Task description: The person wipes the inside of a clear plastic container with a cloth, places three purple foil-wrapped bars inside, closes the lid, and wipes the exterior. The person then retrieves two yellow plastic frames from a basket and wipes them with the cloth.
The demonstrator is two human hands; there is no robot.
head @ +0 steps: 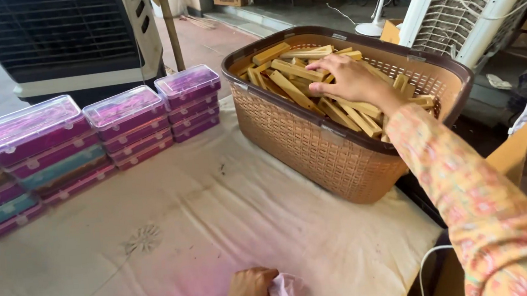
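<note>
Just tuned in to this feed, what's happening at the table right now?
A person reaches their right hand into a brown plastic basket full of tan wooden-looking sticks, fingers resting on the pile. Their left hand sits at the near edge of the cloth-covered table, pinching a small pale pink piece of paper or cloth. Stacks of clear-lidded purple boxes line the table's far left side.

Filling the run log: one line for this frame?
right hand: in basket, on wooden sticks | left hand: holds pink paper | boxes stacked left
</note>
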